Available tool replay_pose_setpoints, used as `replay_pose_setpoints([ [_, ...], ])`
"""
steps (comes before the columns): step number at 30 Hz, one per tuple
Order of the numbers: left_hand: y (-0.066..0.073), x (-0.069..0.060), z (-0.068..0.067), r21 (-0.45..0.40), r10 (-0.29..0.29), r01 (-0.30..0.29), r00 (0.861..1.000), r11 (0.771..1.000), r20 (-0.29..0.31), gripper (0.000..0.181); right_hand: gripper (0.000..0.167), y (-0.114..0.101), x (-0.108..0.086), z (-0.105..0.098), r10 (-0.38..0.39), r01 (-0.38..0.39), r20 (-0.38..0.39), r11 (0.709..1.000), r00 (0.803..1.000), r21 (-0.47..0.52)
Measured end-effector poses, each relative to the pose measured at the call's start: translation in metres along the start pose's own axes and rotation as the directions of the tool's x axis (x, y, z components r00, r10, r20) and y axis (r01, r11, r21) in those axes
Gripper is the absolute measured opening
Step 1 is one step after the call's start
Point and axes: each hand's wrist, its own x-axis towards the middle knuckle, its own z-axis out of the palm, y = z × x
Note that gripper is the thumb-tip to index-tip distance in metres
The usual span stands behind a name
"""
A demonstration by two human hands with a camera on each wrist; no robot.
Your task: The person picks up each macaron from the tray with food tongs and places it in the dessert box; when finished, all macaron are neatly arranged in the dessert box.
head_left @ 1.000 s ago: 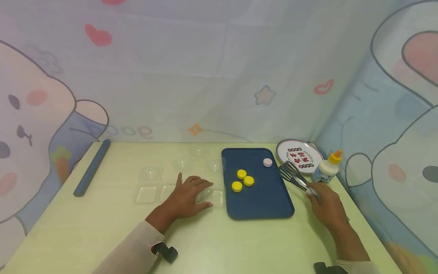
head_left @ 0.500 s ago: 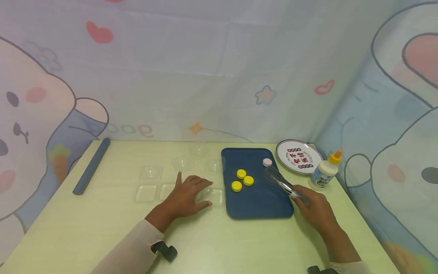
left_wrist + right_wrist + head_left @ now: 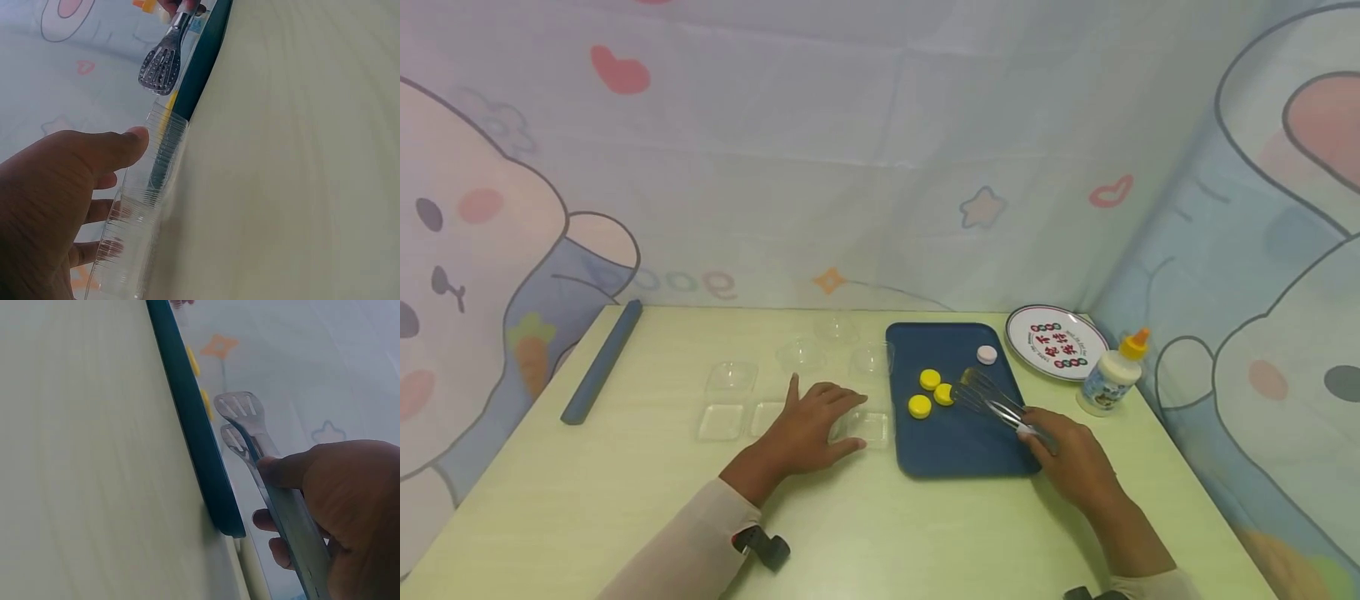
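Observation:
My right hand (image 3: 1071, 454) grips metal serving tongs (image 3: 996, 404) with slotted ends, held over the dark blue tray (image 3: 962, 454). In the head view the tong tips are at the rightmost of three yellow macarons (image 3: 919, 407); the right wrist view shows the two ends slightly apart. A pale pink macaron (image 3: 987, 355) lies near the tray's back right. My left hand (image 3: 808, 429) rests at a clear plastic box (image 3: 871, 427) with several compartments, fingers spread, the thumb by its near edge (image 3: 153, 156). Part of the box is hidden under that hand.
Domed clear compartments (image 3: 801, 354) of the plastic packaging lie behind my left hand. A printed white plate (image 3: 1052, 371) and a bottle with an orange-yellow cap (image 3: 1108, 383) stand right of the tray. A blue-grey bar (image 3: 602, 362) lies along the left table edge.
My right hand has carried the tongs leftward from beside the plate to over the tray, reaching the yellow macarons. My left hand has stayed in place.

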Motion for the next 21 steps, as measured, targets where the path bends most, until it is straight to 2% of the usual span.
replay_pose_setpoints([
  [3, 0.0, 0.001, 0.0, 0.003, 0.001, -0.001, 1.0, 1.0, -0.001, 0.061, 0.028, -0.001, 0.001, 0.003, -0.008, 0.008, -0.004, 1.0, 1.0, 0.005],
  [9, 0.001, 0.0, -0.001, 0.004, 0.001, -0.001, 1.0, 1.0, -0.004, 0.061, 0.034, -0.007, 0.002, 0.006, 0.037, -0.037, 0.043, 0.999, 0.998, 0.003],
  [21, 0.001, 0.001, -0.001, -0.007, -0.002, 0.002, 1.0, 1.0, -0.005, 0.064, 0.036, -0.01, 0.005, 0.013, 0.061, -0.059, 0.052, 0.998, 0.997, -0.037],
])
